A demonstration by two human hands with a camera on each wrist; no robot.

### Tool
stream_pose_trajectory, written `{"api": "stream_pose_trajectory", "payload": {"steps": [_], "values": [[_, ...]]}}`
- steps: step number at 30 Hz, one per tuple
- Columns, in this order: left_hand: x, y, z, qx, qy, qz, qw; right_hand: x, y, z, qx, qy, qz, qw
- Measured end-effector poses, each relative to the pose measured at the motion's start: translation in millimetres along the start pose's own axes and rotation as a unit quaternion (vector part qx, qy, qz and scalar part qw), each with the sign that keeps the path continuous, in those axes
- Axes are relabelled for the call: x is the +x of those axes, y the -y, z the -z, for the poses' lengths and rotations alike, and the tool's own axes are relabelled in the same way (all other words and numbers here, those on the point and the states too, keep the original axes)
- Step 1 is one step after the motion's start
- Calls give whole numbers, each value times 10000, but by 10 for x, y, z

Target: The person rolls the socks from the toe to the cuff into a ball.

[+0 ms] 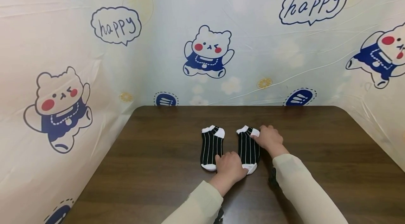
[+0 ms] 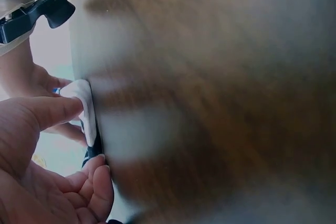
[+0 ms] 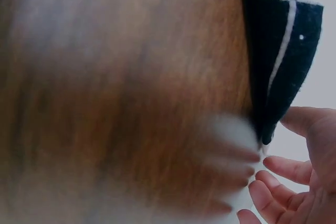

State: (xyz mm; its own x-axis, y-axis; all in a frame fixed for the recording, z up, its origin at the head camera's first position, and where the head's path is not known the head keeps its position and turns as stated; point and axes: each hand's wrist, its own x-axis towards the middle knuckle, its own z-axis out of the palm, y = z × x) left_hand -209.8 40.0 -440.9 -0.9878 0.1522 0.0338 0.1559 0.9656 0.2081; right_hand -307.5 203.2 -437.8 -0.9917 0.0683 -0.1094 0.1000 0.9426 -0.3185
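Two black socks with thin white stripes and white cuffs, heels and toes lie flat side by side on a brown table: the left sock [image 1: 209, 148] and the right sock [image 1: 246, 148]. My left hand [image 1: 230, 166] is low between them. Its thumb rests on the right sock's white toe [image 2: 86, 106], while its other fingers, loosely bent, reach the left sock's edge. At the far end, my right hand [image 1: 269, 137] touches the right sock's heel with its thumb. In the right wrist view its fingers [image 3: 289, 169] spread loosely beside the dark sock edge [image 3: 286, 51].
The wooden table [image 1: 152, 181] extends around the socks, with rounded far corners. A patterned curtain [image 1: 253, 51] with bear drawings hangs behind and at both sides. A black wrist device [image 2: 37, 14] shows on the right arm in the left wrist view.
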Motion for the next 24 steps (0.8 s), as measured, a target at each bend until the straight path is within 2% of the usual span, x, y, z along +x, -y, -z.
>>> {"api": "stream_pose_trajectory", "payload": {"steps": [5, 24], "values": [[-3, 4, 2, 15, 123, 5, 9999, -5, -15, -9, 139, 29, -5, 9999], [8, 8, -21, -56, 57, -148, 9999, -15, -36, 42, 987, -149, -137, 9949]]}}
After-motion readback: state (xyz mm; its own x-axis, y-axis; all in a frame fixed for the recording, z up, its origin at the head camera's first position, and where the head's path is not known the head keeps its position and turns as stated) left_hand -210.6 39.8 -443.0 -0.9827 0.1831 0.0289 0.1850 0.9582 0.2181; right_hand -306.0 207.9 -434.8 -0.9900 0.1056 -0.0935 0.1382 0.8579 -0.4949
